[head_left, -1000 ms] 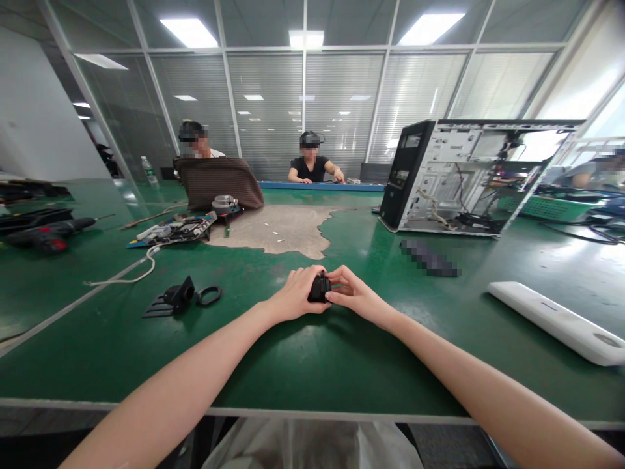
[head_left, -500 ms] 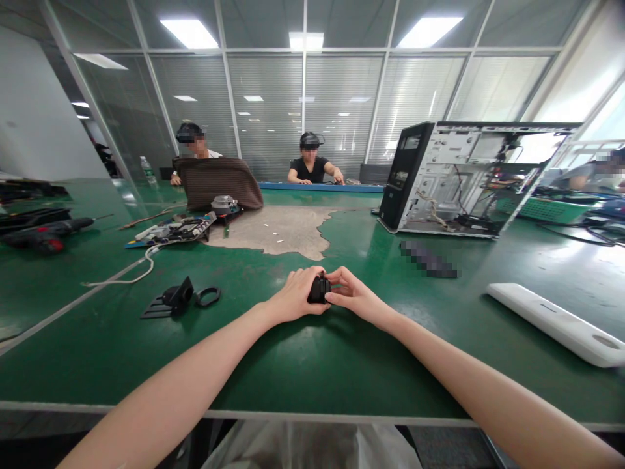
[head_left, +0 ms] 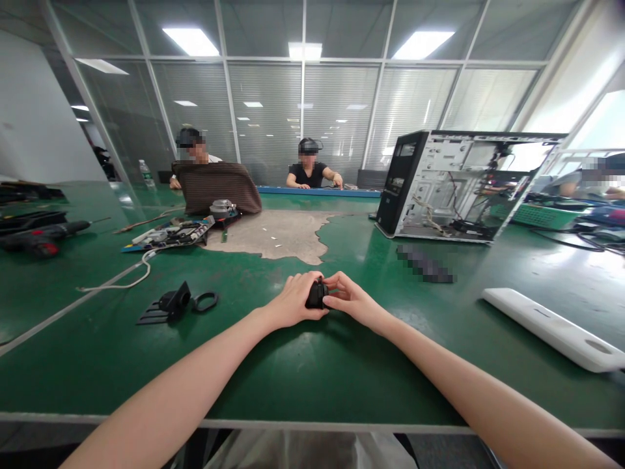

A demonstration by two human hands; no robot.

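Observation:
A small black part (head_left: 316, 294) is held between both hands, just over the green table (head_left: 312, 378). My left hand (head_left: 290, 301) wraps round its left side, fingers behind and thumb in front. On the right side of the part, the fingertips and thumb of my right hand (head_left: 352, 301) pinch it. To the left on the table lie a black bracket (head_left: 170, 303) and, beside it, a black ring (head_left: 205, 301). The underside of the held part is hidden by the fingers.
An open computer case (head_left: 449, 189) stands at the back right, a white device (head_left: 551, 329) at the right. Circuit boards (head_left: 170, 234) and a drill (head_left: 46, 238) lie at the left. People sit across the table.
The whole view has shifted slightly as the camera tilted. Both hands keep their hold on the black part, with hardly any movement.

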